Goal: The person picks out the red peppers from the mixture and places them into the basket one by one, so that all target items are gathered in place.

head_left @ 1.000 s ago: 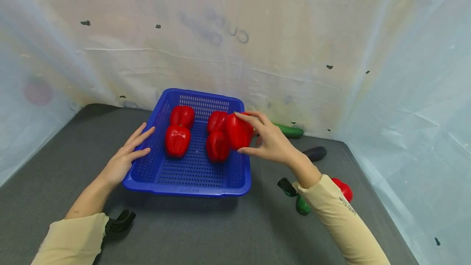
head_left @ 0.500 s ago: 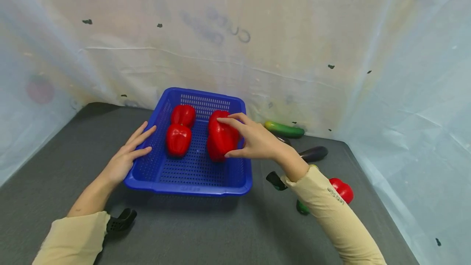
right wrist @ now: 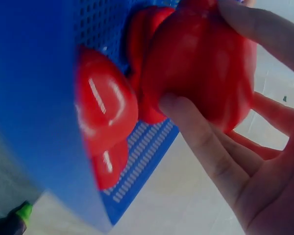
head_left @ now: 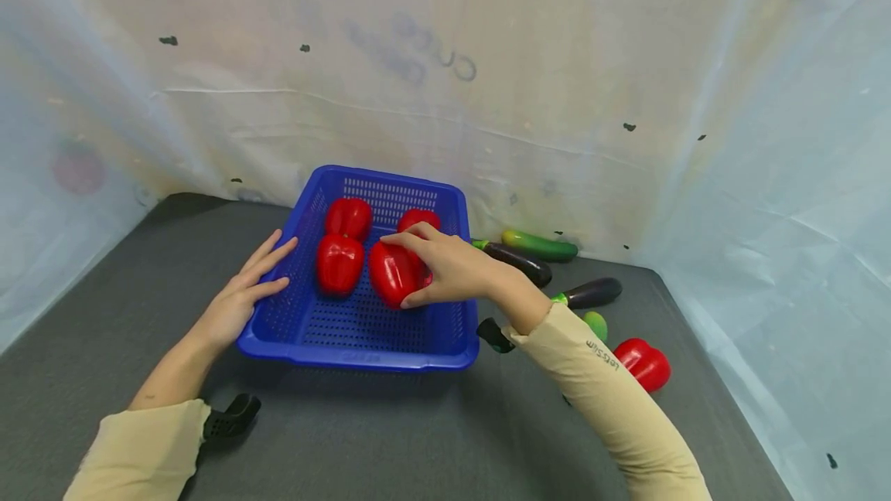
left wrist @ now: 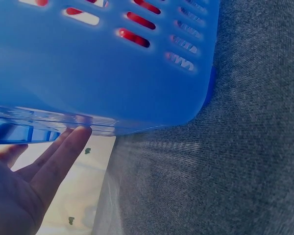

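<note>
My right hand [head_left: 452, 267] grips a red bell pepper [head_left: 391, 273] between thumb and fingers, over the inside of a blue plastic basket [head_left: 351, 359]. The right wrist view shows the held pepper [right wrist: 198, 63] above other peppers. Two red bell peppers stand along the basket's left side, a rear one [head_left: 348, 218] and a nearer one [head_left: 339, 264]. Another pepper [head_left: 420, 218] is behind my right fingers, partly hidden. With fingers spread and fairly straight, my left hand [head_left: 233, 304] rests on the basket's left rim; the left wrist view shows its fingers [left wrist: 63, 156] against the basket's side.
Right of the basket lie a cucumber [head_left: 539, 246], an eggplant [head_left: 518, 261] and a second eggplant [head_left: 594, 292]. A green rounded item [head_left: 595, 325] and a red bell pepper [head_left: 643, 364] lie near my right sleeve. Plastic sheeting [head_left: 543, 99] rises behind the grey table [head_left: 348, 439].
My right hand has carried the bell pepper leftward, from the basket's right edge towards its middle. The vegetables behind that arm now show more. My left hand stays on the rim.
</note>
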The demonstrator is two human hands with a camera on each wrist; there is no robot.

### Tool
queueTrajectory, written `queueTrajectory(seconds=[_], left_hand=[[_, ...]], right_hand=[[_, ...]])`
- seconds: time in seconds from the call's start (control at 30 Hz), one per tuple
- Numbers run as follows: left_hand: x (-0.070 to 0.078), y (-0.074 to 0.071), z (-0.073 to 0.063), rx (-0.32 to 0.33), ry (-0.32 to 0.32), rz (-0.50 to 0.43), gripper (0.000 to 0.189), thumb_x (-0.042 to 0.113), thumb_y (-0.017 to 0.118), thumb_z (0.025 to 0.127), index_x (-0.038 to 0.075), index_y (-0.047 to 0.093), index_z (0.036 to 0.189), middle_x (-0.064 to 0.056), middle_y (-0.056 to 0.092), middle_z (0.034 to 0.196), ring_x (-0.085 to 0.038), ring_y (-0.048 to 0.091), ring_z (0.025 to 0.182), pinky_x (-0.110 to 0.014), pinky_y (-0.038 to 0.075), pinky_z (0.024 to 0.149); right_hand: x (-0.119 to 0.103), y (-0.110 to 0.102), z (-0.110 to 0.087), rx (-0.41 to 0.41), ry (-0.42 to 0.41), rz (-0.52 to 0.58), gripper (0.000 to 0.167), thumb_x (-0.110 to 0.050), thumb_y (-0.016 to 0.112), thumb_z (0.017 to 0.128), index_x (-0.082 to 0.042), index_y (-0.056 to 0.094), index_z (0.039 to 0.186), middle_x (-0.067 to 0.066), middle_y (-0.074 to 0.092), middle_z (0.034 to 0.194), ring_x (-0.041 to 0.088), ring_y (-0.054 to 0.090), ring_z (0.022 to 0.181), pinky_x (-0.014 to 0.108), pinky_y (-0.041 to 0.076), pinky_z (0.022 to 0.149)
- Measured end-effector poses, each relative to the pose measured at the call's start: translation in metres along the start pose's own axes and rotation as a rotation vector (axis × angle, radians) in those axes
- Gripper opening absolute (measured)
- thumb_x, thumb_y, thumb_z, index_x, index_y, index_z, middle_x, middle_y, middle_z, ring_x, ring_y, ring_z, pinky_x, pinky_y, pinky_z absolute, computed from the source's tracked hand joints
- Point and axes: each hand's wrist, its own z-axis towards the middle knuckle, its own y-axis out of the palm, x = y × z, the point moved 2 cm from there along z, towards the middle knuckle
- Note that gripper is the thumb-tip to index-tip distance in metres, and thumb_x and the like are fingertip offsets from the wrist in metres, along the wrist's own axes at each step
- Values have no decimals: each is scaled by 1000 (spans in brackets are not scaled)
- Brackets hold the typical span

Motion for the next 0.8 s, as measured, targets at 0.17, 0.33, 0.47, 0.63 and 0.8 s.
queueTrajectory(seconds=[0.17, 0.33, 0.47, 0.63, 0.8], left_hand=[[0, 1, 0, 5, 8, 27, 55, 21, 38, 104, 11, 18, 153, 0, -12, 162, -35, -14, 146, -33, 28, 111], [0, 2, 1, 14, 7, 1, 55, 17, 39, 103, 8, 18, 153, 0, -12, 162, -35, -15, 145, -64, 14, 111], [1, 3, 1, 20, 1, 0, 55, 18, 39, 103, 8, 19, 153, -1, -12, 162, -36, -14, 145, -71, 11, 107], [1, 3, 0, 20, 2, 10, 54, 20, 38, 103, 10, 20, 153, -1, -12, 162, -37, -13, 146, -71, 12, 107], [0, 3, 0, 12, 3, 12, 54, 20, 37, 103, 11, 19, 153, -1, -12, 162, -39, -11, 146, -72, 16, 105]], right_hand=[[-7, 7, 11, -46, -16, -4, 82, -33, 78, 77, -24, 37, 147, 6, 42, 142, 22, 50, 121, 36, 52, 91], [-13, 13, 18, -72, -46, 2, 82, -33, 78, 77, -22, 37, 147, 6, 42, 142, 21, 49, 122, 35, 51, 93], [-17, 16, 23, -91, -67, 10, 82, -34, 78, 77, -22, 37, 148, 6, 44, 139, 20, 48, 120, 34, 51, 92], [-22, 21, 31, -123, -92, 16, 83, -37, 77, 78, -23, 35, 148, 6, 46, 134, 17, 50, 115, 31, 51, 92], [-24, 27, 39, -164, -93, 37, 83, -39, 77, 78, -24, 35, 148, 4, 46, 135, 15, 49, 114, 30, 50, 91]])
